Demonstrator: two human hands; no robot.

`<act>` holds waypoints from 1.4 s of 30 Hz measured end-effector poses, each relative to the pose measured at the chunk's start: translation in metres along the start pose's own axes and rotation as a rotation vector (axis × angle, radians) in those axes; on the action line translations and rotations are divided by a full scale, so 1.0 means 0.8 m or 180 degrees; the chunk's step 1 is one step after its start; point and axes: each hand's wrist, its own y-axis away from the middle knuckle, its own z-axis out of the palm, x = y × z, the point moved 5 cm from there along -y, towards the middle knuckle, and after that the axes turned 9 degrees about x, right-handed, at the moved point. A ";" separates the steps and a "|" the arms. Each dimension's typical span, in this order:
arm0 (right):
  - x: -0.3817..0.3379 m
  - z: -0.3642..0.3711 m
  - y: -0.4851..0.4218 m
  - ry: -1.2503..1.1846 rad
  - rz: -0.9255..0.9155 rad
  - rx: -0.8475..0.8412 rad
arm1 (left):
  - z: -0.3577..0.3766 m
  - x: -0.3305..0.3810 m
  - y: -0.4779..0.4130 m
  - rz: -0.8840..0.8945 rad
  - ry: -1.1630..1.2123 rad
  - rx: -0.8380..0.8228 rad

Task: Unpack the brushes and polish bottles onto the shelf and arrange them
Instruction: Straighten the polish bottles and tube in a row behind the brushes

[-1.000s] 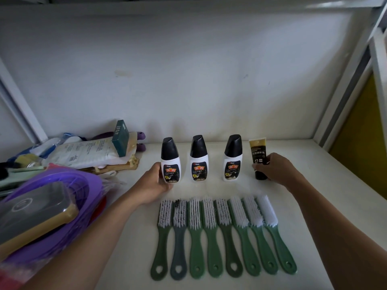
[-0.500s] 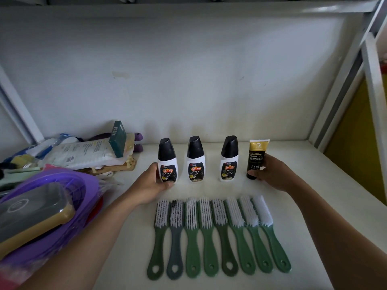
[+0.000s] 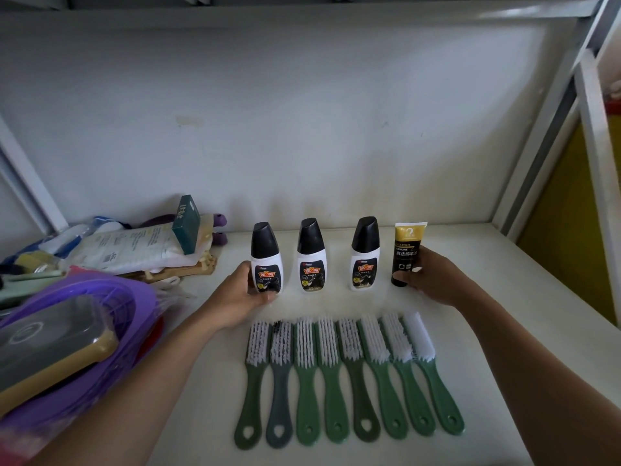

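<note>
Left hand (image 3: 240, 299) wraps the lower part of the leftmost polish bottle (image 3: 266, 258), thumb and fingers closed on it; the bottle stands upright on the white shelf (image 3: 524, 317). Right hand (image 3: 433, 277) grips the black-and-gold tube (image 3: 407, 252) at its lower end, tube upright at the right end of the row. Two more bottles (image 3: 312, 255) (image 3: 364, 253) stand between, untouched. Eight green-handled brushes (image 3: 349, 378) lie side by side in front, bristles toward the bottles. Purple basket (image 3: 111, 297) and clutter sit at left.
</note>
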 end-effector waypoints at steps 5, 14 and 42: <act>0.001 -0.003 0.004 0.0056 0.0081 -0.0013 | -0.001 -0.001 -0.001 -0.0001 0.0063 0.0070; -0.017 -0.062 0.024 0.0944 0.0282 0.0327 | -0.001 -0.003 -0.008 -0.0011 0.0245 0.0284; -0.214 0.052 0.069 -0.0648 -0.0488 0.0379 | -0.004 -0.015 -0.011 0.0175 0.0067 0.0264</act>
